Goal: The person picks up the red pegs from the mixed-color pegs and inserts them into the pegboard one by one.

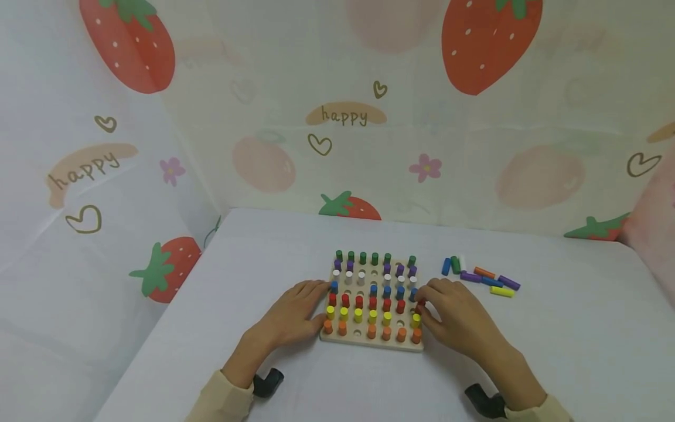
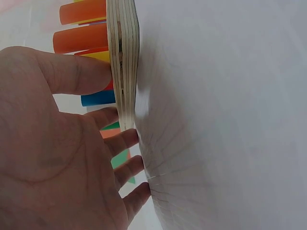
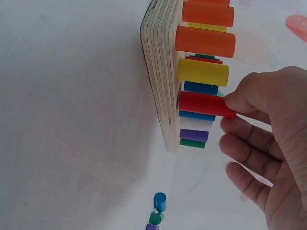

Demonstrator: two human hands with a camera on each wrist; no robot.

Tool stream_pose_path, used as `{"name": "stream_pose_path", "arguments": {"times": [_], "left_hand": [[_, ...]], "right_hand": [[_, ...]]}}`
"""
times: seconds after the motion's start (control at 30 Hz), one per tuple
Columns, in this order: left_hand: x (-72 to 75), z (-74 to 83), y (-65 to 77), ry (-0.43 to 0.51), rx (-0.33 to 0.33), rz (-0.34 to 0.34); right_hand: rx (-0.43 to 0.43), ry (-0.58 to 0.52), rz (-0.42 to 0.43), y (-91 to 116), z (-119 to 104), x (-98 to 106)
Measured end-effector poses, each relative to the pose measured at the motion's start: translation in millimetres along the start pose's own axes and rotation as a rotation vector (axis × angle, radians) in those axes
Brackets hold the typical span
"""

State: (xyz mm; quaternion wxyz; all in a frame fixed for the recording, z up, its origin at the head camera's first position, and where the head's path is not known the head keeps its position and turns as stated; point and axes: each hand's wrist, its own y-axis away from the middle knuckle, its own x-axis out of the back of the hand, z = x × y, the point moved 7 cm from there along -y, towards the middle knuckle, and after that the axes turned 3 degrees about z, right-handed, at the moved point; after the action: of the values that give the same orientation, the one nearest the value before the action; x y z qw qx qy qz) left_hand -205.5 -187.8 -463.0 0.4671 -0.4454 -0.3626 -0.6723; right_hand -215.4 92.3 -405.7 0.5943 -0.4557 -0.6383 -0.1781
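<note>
A wooden pegboard (image 1: 364,341) lies on the white table, its rows of colored pegs standing in holes. My right hand (image 1: 452,310) is at the board's right edge. Its thumb and index finger pinch a red peg (image 3: 204,103) at the right end of the red row, in line with its hole. Beside that peg stands a yellow peg (image 3: 203,72). At the left edge, my left hand (image 1: 295,313) rests against the board with its fingers extended. In the left wrist view, the thumb touches the board's side (image 2: 123,62) near the orange pegs (image 2: 80,38).
Several loose pegs lie right of the board, among them a yellow peg (image 1: 502,291), an orange peg (image 1: 484,272) and a white peg (image 1: 462,262). Some board holes, such as one in the orange row, hold no peg. A strawberry-print cloth (image 1: 348,158) hangs behind the table.
</note>
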Motion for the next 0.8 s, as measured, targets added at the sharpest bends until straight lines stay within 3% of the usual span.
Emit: {"name": "stream_pose_path", "arguments": {"times": [0.8], "left_hand": [[0.9, 1.0, 1.3, 0.016, -0.005, 0.0]], "right_hand": [[0.025, 0.006, 0.02, -2.2, -2.3, -4.9]]}}
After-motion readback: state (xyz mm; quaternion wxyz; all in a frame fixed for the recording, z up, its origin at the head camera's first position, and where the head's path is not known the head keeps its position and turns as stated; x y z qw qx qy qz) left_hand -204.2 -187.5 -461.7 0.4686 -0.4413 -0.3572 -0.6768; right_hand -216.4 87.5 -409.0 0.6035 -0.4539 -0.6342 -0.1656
